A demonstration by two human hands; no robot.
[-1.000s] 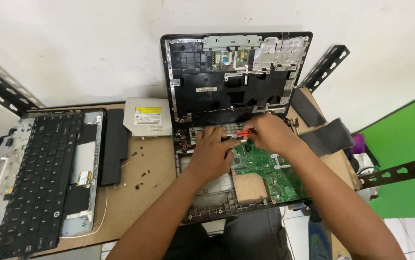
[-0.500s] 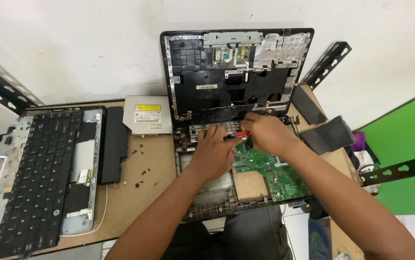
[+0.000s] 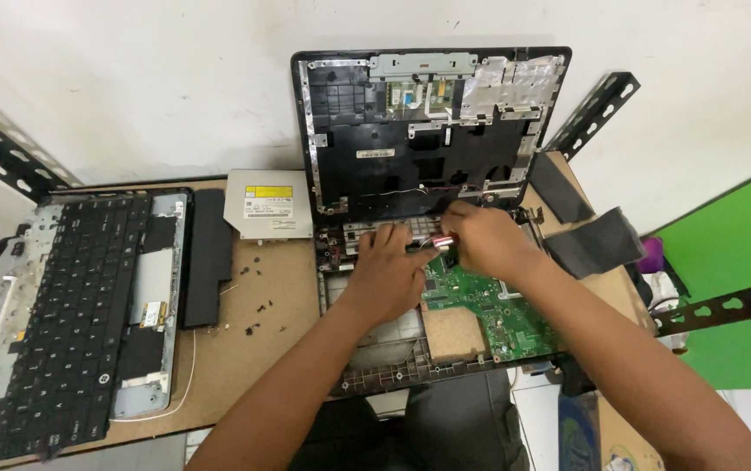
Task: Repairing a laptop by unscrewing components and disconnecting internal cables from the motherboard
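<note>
Left hand (image 3: 390,266) lies palm down inside the opened laptop base (image 3: 367,349), fingers bent and pressed onto the silvery strip along the rear edge of the base, holding nothing that can be seen. Right hand (image 3: 486,240) sits just beside it, to its right and nearly touching it, fingers curled and pinching a small screwdriver (image 3: 441,242) with a reddish handle and a metal collar, whose end pointing toward the left hand is hidden between the two hands. Directly below the right hand, the green circuit board (image 3: 502,310) lies in the right half of the base, partly covered by the right forearm. Beyond both hands the black inner cover of the laptop (image 3: 419,131) stands upright against the white wall, with metal brackets and foil patches along its top. Left of the left hand, a flat grey disc drive (image 3: 266,203) rests on the brown table (image 3: 271,340), and a few tiny dark screws (image 3: 258,307) are scattered nearer the table's middle. Farther left lie a long black battery (image 3: 208,257) and, well apart from the hands, a removed keyboard panel (image 3: 70,314). To the right of the right hand, dark flat pieces (image 3: 598,240) lie at the table's edge.
</note>
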